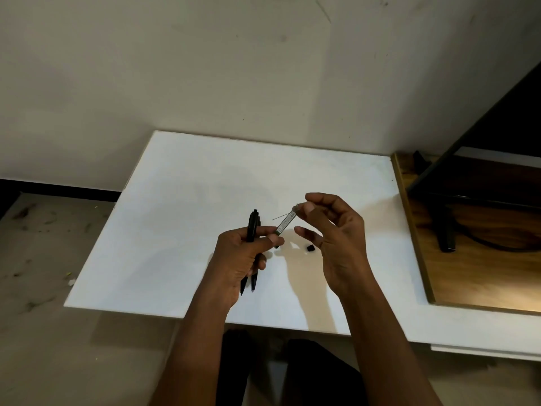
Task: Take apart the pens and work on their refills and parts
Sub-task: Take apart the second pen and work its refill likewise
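Both hands are up over the white bench (175, 200), and it's a two-handed job. The left hand (243, 253) is doing double duty. Its lower fingers curl round two black pens (252, 227), parked in the palm, I'd say so they stay out of the way but within reach. Its thumb and forefinger pinch the bottom end of a slim labelled tube (285, 222). The right hand (336, 238) pinches the tube's top end between thumb and fingertip, with the other fingers fanned loose and holding nothing. So the tube hangs slanted in the air between the two hands, gripped at both ends, which looks like a set-up for pulling or twisting it apart. A thin refill (278, 217) pokes out to the left near the top, though I can't tell where it's anchored. A small black piece (310, 248) lies on the bench just below the right hand, apparently a part that's already off and set aside.
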